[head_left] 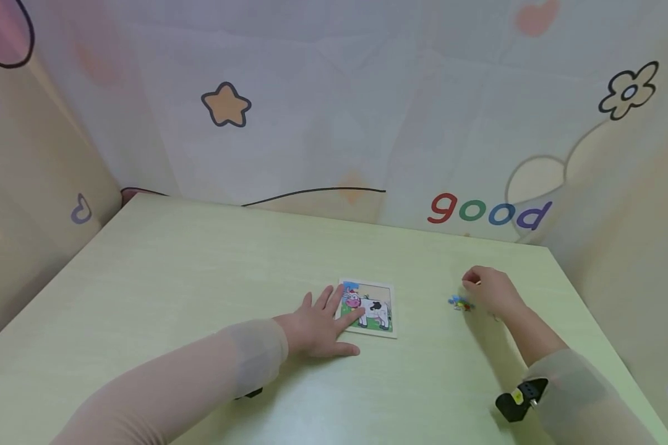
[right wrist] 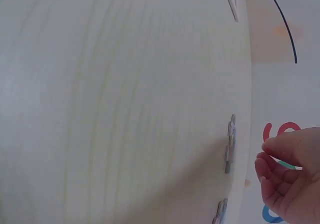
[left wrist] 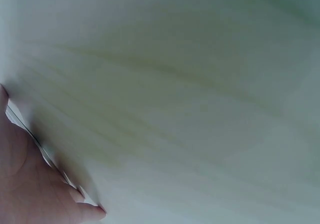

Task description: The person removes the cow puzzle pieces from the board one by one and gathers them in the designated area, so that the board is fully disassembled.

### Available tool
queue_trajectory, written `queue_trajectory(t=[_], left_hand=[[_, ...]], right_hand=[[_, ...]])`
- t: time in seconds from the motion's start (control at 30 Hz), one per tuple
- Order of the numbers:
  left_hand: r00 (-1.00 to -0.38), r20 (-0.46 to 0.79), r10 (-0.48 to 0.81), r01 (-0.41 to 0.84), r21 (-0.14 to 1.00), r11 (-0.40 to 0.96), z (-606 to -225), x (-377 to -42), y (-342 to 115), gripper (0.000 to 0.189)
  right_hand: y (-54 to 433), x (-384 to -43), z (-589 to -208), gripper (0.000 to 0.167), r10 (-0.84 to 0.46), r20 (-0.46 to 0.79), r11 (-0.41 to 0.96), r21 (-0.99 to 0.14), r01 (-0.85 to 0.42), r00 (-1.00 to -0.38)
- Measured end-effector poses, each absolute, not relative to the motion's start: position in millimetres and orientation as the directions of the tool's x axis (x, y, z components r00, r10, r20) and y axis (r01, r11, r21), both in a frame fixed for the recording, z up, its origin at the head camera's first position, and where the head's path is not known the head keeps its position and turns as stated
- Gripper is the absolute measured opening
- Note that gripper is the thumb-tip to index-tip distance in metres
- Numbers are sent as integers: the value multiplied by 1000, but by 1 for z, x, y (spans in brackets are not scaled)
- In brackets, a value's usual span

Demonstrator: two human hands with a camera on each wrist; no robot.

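A square cow jigsaw puzzle (head_left: 375, 314) lies on the table in the head view, its upper right part showing bare pale backing. My left hand (head_left: 320, 324) rests with spread fingers over its left side, covering part of the picture. To the right, my right hand (head_left: 492, 290) is raised above the table, thumb and fingers pinching a small puzzle piece of which only a pale edge shows. Just below those fingertips sits a small cluster of colourful puzzle pieces (head_left: 461, 303). In the right wrist view the right hand (right wrist: 287, 174) hides the pinched piece.
Another small piece (head_left: 496, 318) lies under the right wrist. The pale wooden table (head_left: 200, 266) ends at a printed cloth backdrop (head_left: 323, 123) behind and at both sides. A black wrist camera (head_left: 520, 400) sticks out from the right sleeve.
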State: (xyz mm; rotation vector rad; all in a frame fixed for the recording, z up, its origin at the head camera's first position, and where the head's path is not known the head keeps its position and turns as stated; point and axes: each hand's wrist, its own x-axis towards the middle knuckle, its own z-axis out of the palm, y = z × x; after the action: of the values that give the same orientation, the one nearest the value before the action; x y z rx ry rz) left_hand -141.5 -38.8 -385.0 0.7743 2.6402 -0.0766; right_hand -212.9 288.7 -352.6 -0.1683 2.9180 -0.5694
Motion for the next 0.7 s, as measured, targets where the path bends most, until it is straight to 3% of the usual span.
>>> queue_trajectory(t=[0.4,0.7], left_hand=[[-778,-370,508,532,42,845,-384,-142,-39,76],[-777,-370,509,532,44,845,-388,-143,-36,76]], right_hand=[[212,-221,-363,21,-216,-247,800,-600,-26,-945],[166,-219,-368,21,-302,-255,760,-646,-71,-919]])
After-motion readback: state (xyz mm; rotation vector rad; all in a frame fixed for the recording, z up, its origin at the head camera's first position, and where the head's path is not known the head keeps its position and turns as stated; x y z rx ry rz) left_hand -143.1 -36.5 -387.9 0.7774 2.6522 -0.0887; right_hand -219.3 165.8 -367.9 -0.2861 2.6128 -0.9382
